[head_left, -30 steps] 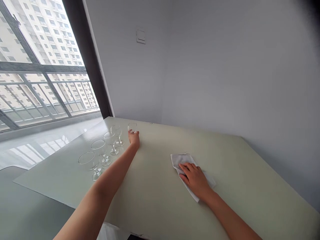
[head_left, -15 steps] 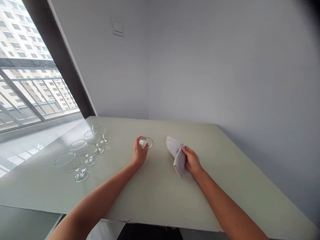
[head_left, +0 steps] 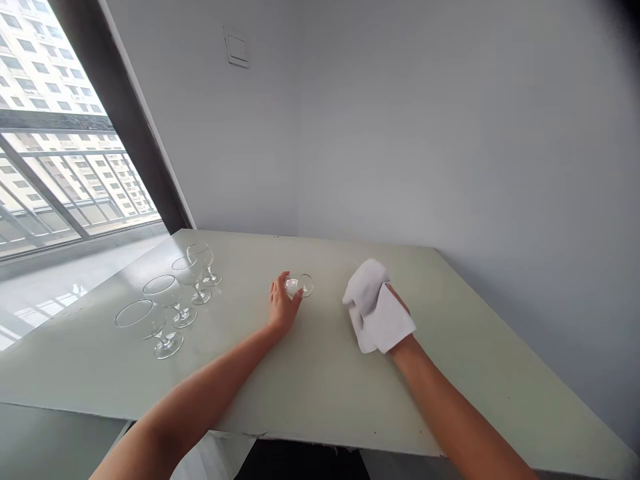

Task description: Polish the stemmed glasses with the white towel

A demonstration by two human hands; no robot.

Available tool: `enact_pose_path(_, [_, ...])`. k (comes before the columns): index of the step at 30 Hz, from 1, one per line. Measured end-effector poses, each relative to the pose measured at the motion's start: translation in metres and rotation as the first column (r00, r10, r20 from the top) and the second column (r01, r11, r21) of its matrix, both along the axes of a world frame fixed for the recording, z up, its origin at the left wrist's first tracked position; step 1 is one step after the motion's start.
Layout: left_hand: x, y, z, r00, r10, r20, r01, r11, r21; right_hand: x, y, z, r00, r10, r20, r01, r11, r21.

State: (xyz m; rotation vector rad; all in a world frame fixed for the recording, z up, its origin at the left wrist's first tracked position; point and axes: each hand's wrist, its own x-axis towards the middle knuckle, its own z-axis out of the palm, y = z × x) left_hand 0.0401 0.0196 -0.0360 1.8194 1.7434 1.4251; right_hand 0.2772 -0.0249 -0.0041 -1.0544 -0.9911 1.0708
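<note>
My left hand (head_left: 281,305) is closed round a small clear stemmed glass (head_left: 300,285), held tilted with its mouth pointing right, just above the pale green table (head_left: 310,387). My right hand (head_left: 397,313) is mostly hidden under a white cloth (head_left: 376,310) that is draped over it and raised off the table, a short way right of the glass. Only the wrist and a bit of a finger show, and the fingers appear wrapped in the cloth.
Several empty stemmed glasses (head_left: 167,303) stand in a row at the table's left side, near the window (head_left: 55,153). Grey walls close off the back and right. A wall switch (head_left: 237,49) sits high up.
My left hand took the small glass from the end of the row and brought it toward the middle. My right hand lifted the cloth off the table and now wears it draped.
</note>
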Motion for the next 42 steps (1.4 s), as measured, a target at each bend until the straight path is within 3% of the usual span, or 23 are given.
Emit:
enact_pose_path(2, [0.002,-0.002,0.002,1.000,-0.007,0.009,0.007,1.000,-0.026,-0.015,-0.004,0.018,0.995,-0.100,0.006,0.099,0.994,0.049])
enact_pose_path(4, [0.003,-0.003,0.005,1.000,-0.010,0.002,0.010,0.999,-0.044,-0.039,-0.009,0.033,0.967,-0.164,0.193,0.135,0.978,0.158])
enact_pose_path(6, [0.002,-0.004,0.006,1.000,-0.017,-0.022,0.016,0.999,-0.041,-0.068,-0.011,0.040,0.859,-0.138,0.492,-0.009,0.959,0.284])
enact_pose_path(8, [-0.001,-0.004,0.007,0.999,-0.013,-0.052,0.012,0.999,-0.031,-0.093,-0.010,0.036,0.683,-0.099,0.723,-0.218,0.918,0.331])
enact_pose_path(10, [-0.006,-0.002,0.007,0.996,0.005,-0.094,-0.008,1.000,-0.027,-0.110,-0.005,0.028,0.554,-0.060,0.830,-0.350,0.888,0.298])
enact_pose_path(11, [-0.009,0.000,0.007,0.992,0.020,-0.122,-0.022,1.000,-0.021,-0.114,-0.002,0.024,0.534,-0.031,0.845,-0.378,0.885,0.271])
enact_pose_path(15, [-0.016,0.002,0.008,0.968,0.070,-0.240,-0.059,0.997,0.053,-0.115,0.011,0.014,0.632,0.223,0.742,-0.447,0.887,0.114])
enact_pose_path(20, [-0.013,-0.004,0.012,0.919,0.060,-0.390,-0.013,0.992,0.122,-0.110,0.018,0.009,0.749,0.562,0.351,-0.550,0.822,-0.144])
enact_pose_path(25, [-0.010,-0.005,0.014,0.821,0.054,-0.568,0.049,0.985,0.165,-0.106,0.024,-0.003,0.838,0.546,-0.010,-0.537,0.821,-0.195])
enact_pose_path(31, [-0.018,0.002,0.019,0.714,0.073,-0.696,0.243,0.907,0.345,-0.086,0.040,-0.002,0.799,0.528,-0.286,-0.587,0.787,-0.188])
enact_pose_path(34, [-0.022,0.004,0.023,0.727,0.036,-0.686,0.331,0.857,0.396,-0.081,0.040,0.003,0.778,0.584,-0.233,-0.623,0.764,-0.166])
enact_pose_path(37, [-0.025,0.006,0.024,0.748,-0.059,-0.661,0.394,0.841,0.371,-0.078,0.036,0.010,0.771,0.637,0.012,-0.628,0.762,-0.159])
enact_pose_path(40, [-0.024,0.004,0.022,0.766,-0.196,-0.613,0.409,0.883,0.229,-0.069,0.036,0.021,0.710,0.604,0.362,-0.595,0.789,-0.152])
enact_pose_path(42, [-0.021,0.002,0.022,0.759,-0.321,-0.567,0.426,0.903,0.058,-0.060,0.037,0.030,0.619,0.617,0.487,-0.614,0.766,-0.191])
